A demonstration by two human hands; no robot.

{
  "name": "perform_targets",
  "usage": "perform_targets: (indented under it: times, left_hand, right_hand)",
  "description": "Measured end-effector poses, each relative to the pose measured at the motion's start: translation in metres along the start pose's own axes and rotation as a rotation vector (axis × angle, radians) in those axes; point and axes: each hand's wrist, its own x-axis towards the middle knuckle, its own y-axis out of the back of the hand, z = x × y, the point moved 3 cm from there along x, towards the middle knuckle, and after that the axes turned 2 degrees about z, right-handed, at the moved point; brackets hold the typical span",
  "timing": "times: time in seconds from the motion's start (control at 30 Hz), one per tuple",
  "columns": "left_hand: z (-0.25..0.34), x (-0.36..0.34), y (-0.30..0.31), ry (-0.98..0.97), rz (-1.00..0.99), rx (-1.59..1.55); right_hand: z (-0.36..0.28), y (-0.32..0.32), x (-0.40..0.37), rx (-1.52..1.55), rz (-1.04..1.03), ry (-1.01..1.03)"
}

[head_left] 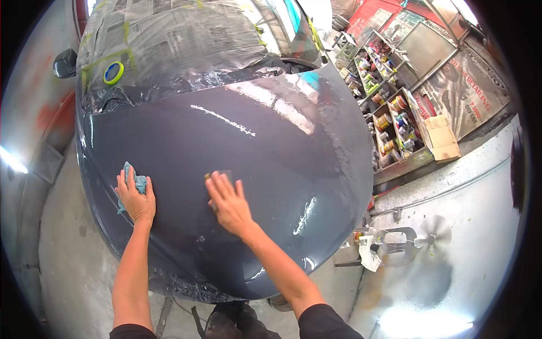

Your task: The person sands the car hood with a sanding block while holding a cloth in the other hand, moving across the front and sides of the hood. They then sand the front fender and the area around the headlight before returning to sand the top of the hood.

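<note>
My left hand [135,199] presses a crumpled teal cloth [140,182] against the left side of a dark grey car hood [175,138]. Near the middle of the hood, my right hand [228,203] lies over a small flat pad [208,175]. Only the pad's edges show past the fingertips, dark with a yellowish corner, so its exact kind is hidden. The hood looks wet and glossy, with bright light reflections.
Masking paper and plastic [186,45] cover the windshield, with a roll of green tape [113,73] on it. A side mirror [65,63] juts out left. At right stand shelves of cans [389,133], an open cardboard flap [441,138] and a fan [433,234].
</note>
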Motion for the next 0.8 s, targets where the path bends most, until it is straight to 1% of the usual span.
perform_targets:
  times: [0.03,0.1,0.17,0.23,0.3,0.33,0.37,0.4,0.43,0.47,0.5,0.53,0.57,0.6,0.63,0.67,0.7,0.73,0.77,0.8]
  left_hand:
    - [-0.001,0.000,-0.002,-0.006,-0.003,-0.004]
    - [-0.005,0.000,-0.002,-0.017,-0.004,-0.005]
    - [-0.007,-0.002,0.000,-0.019,-0.008,-0.022]
    - [-0.007,0.000,-0.001,-0.021,0.002,-0.036]
    - [-0.007,-0.001,-0.001,-0.024,0.008,-0.045]
    - [-0.008,0.000,-0.001,-0.030,0.013,-0.054]
    - [-0.008,0.001,-0.001,-0.027,0.019,-0.060]
    - [-0.007,-0.001,0.000,-0.025,0.023,-0.069]
    - [-0.008,-0.006,0.001,-0.032,0.031,-0.066]
    - [-0.007,-0.006,0.002,-0.048,0.040,-0.069]
    - [-0.004,-0.002,0.002,-0.066,0.061,-0.072]
    - [-0.002,0.002,0.001,-0.069,0.066,-0.106]
    - [-0.003,0.001,0.002,-0.072,0.066,-0.133]
    - [-0.006,-0.001,0.003,-0.076,0.057,-0.159]
    - [-0.004,-0.003,0.005,-0.096,0.064,-0.160]
    - [0.000,-0.003,0.008,-0.112,0.076,-0.161]
    - [0.003,-0.001,0.009,-0.133,0.093,-0.162]
    - [0.003,0.000,0.008,-0.159,0.125,-0.170]
    - [0.001,0.002,0.008,-0.174,0.132,-0.169]
    - [0.002,0.002,0.008,-0.187,0.133,-0.173]
  right_hand:
    - [-0.007,-0.002,-0.006,0.030,-0.021,0.041]
    - [0.000,0.003,-0.010,0.061,-0.033,0.053]
    - [0.033,0.019,-0.004,-0.022,-0.063,0.018]
    - [0.092,0.034,0.009,-0.122,-0.023,-0.166]
    - [0.154,0.038,0.023,-0.137,0.082,-0.315]
    - [0.177,0.034,0.032,-0.168,0.131,-0.440]
    - [0.191,0.029,0.041,-0.199,0.175,-0.557]
    - [0.183,0.015,0.050,-0.322,0.202,-0.634]
    - [0.161,0.001,0.054,-0.312,0.278,-0.568]
    - [0.111,0.008,0.060,-0.269,0.188,-0.448]
    - [0.068,0.004,0.062,-0.216,0.118,-0.217]
    - [0.022,0.007,0.056,-0.014,0.078,-0.035]
    - [0.005,-0.017,0.037,0.069,0.089,0.173]
    - [0.010,-0.001,0.042,0.018,0.017,0.130]
    - [0.029,0.024,0.047,-0.034,-0.060,0.092]
    - [0.078,0.028,0.049,-0.129,0.032,-0.107]
    - [0.127,0.045,0.052,-0.099,0.112,-0.361]
    - [0.193,0.040,0.046,-0.193,0.243,-0.548]
    - [0.250,0.029,0.036,-0.228,0.313,-0.709]
    - [0.251,0.027,0.035,-0.293,0.299,-0.720]
